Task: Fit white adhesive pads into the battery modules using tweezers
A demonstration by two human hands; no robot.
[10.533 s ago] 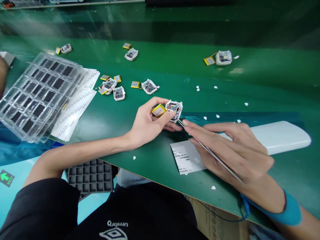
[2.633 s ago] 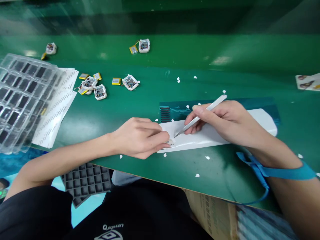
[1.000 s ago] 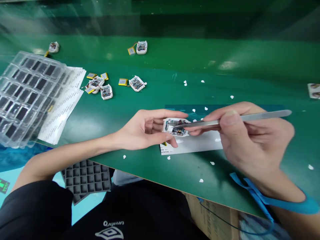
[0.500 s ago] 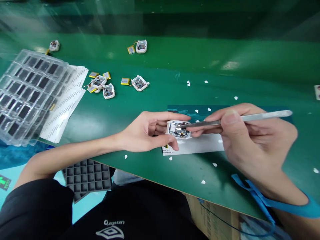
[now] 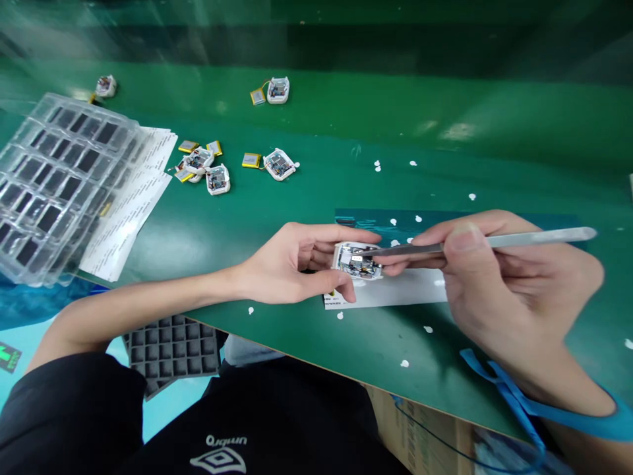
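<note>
Gripping white device housing (image 5: 357, 261) between left hand (image 5: 301, 264) fingers, right hand (image 5: 499, 277) fingers closed around metal tweezers (image 5: 534, 237), tweezer tips at the housing's exposed circuitry, printed white sheet (image 5: 395, 290) beneath on green surface (image 5: 297, 336).

Electronics assembly workshop: green-surfaced bench (image 5: 306, 330) w/ open white device housings showing circuit boards (image 5: 279, 164), upper ctr.; stacked clear plastic compartment trays (image 5: 59, 171), far L of frame.

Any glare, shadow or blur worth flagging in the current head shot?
Head view: pale glare patches on the green bench, reflections on the clear trays; soft shadow below the right hand; fine circuitry inside the held white case too small to make out.
</note>
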